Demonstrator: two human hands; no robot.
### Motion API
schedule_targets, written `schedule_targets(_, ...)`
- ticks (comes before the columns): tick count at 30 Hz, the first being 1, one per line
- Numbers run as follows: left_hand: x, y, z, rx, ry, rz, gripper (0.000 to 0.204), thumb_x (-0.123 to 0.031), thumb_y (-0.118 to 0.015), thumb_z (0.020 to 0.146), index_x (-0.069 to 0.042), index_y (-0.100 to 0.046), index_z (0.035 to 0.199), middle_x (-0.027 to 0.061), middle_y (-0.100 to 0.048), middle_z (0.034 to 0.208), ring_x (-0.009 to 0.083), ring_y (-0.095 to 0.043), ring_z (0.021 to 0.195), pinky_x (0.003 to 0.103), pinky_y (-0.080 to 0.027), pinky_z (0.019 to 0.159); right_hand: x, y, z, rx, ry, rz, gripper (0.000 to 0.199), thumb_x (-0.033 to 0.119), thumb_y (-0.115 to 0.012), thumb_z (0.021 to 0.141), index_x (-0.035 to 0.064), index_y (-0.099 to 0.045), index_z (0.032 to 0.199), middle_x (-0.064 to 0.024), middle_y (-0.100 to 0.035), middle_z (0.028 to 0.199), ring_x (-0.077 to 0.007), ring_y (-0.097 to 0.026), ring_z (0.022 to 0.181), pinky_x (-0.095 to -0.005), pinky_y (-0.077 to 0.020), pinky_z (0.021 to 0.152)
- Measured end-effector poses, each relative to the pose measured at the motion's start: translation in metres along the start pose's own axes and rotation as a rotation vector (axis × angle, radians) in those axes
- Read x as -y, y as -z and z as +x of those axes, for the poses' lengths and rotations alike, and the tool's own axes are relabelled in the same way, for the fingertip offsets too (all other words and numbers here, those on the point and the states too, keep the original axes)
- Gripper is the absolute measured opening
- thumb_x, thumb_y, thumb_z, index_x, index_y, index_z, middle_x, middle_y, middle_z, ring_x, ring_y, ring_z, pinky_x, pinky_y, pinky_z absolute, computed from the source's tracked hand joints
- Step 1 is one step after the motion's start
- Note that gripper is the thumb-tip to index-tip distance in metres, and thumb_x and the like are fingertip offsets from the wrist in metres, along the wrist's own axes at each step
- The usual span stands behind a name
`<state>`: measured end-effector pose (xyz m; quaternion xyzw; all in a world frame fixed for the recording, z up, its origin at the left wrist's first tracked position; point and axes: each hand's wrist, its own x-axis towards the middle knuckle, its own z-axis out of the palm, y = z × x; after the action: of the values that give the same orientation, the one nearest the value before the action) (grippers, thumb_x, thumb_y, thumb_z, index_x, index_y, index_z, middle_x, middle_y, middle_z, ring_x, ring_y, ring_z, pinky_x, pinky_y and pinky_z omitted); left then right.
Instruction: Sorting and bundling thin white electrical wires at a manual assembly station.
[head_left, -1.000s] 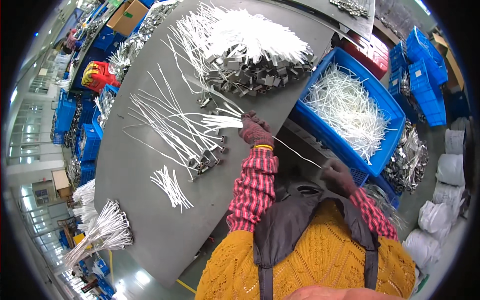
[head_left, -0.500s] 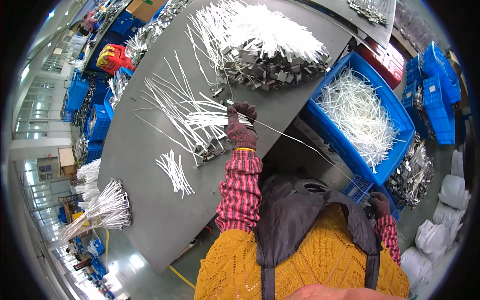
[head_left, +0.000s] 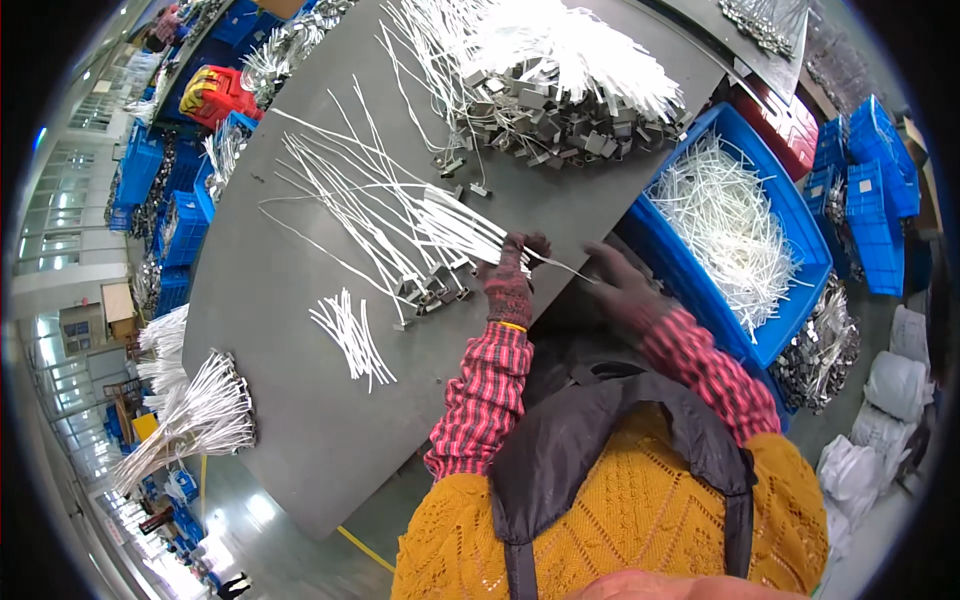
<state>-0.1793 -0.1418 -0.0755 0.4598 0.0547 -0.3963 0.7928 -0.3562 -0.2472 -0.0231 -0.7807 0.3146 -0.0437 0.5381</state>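
Observation:
My left hand point(head_left: 512, 285), in a dark knitted glove, is closed round the ends of a bundle of white-sleeved wires point(head_left: 455, 220) at the table's near edge. The wires fan out to the far left across the grey table point(head_left: 300, 440). Small grey metal pieces point(head_left: 435, 290) lie beside the bundle, left of that hand. A thin wire end point(head_left: 565, 267) sticks out past my left fingers toward my right hand point(head_left: 625, 285). The right hand, also gloved, is just beyond the table edge and smeared by motion; whether it grips the wire cannot be made out.
A large heap of white wires with grey metal ends point(head_left: 570, 90) covers the far table. Short white tubes point(head_left: 352, 338) lie at the left, and a tied wire bundle point(head_left: 215, 405) overhangs the left edge. To the right stands a blue crate point(head_left: 800, 300) of white tubes.
My right hand has come up from the lower right to beside my left hand. The long wire stretched between them no longer spans that gap. The left hand sits slightly nearer and further right.

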Motion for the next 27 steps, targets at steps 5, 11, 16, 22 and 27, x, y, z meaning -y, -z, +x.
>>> schedule_targets(5, -0.045, 0.03, 0.006, -0.154, -0.302, 0.736, 0.028, -0.026, -0.061, 0.098, 0.001, -0.066, 0.106, 0.01, -0.07, 0.091, 0.017, -0.067, 0.079, 0.033, -0.055, 0.071, 0.094, -0.079, 0.087, 0.03, -0.124, 0.271, 0.06, 0.009, -0.065, 0.086, 0.0082, -0.042, 0.141, -0.0153, -0.069, 0.104, -0.0172, -0.063, 0.065, -0.0354, -0.0538, 0.053)
schedule_targets(11, -0.107, 0.079, 0.021, -0.43, 0.017, 0.491, 0.026, -0.025, -0.055, 0.1, -0.002, -0.068, 0.094, 0.0123, -0.068, 0.069, 0.0186, -0.064, 0.049, 0.029, -0.049, 0.04, 0.074, -0.09, 0.18, -0.033, 0.339, -0.302, 0.055, 0.019, -0.069, 0.087, 0.01, -0.048, 0.137, -0.0182, -0.066, 0.1, -0.0278, -0.066, 0.085, -0.0384, -0.0564, 0.075)
schedule_targets(16, -0.127, 0.104, 0.01, -0.452, -0.022, 0.256, 0.021, -0.026, -0.053, 0.099, -0.006, -0.059, 0.098, 0.0203, -0.069, 0.073, 0.0289, -0.067, 0.052, 0.037, -0.053, 0.04, 0.045, -0.092, 0.243, 0.127, 0.153, -0.877, 0.035, 0.022, -0.069, 0.088, 0.0058, -0.061, 0.118, -0.0208, -0.066, 0.105, -0.0352, -0.064, 0.091, -0.0412, -0.0533, 0.082)
schedule_targets(22, -0.095, 0.083, 0.024, -0.018, 0.078, -0.039, 0.036, -0.031, -0.064, 0.092, 0.002, -0.062, 0.108, 0.0198, -0.071, 0.097, 0.0318, -0.072, 0.082, 0.039, -0.061, 0.067, 0.04, -0.07, 0.145, 0.038, 0.158, -0.109, 0.024, 0.013, -0.066, 0.086, 0.0055, -0.07, 0.108, -0.0195, -0.071, 0.103, -0.0263, -0.07, 0.088, -0.0379, -0.0558, 0.076)
schedule_targets(27, -0.03, -0.014, 0.038, 0.037, 0.208, 0.103, 0.036, -0.034, -0.058, 0.096, 0.0, -0.064, 0.106, 0.0159, -0.072, 0.096, 0.0275, -0.072, 0.072, 0.038, -0.06, 0.06, 0.042, -0.056, 0.061, 0.244, 0.281, -0.187, 0.021, 0.015, -0.071, 0.086, 0.005, -0.07, 0.105, -0.0132, -0.069, 0.092, -0.0205, -0.066, 0.085, -0.0343, -0.053, 0.08)
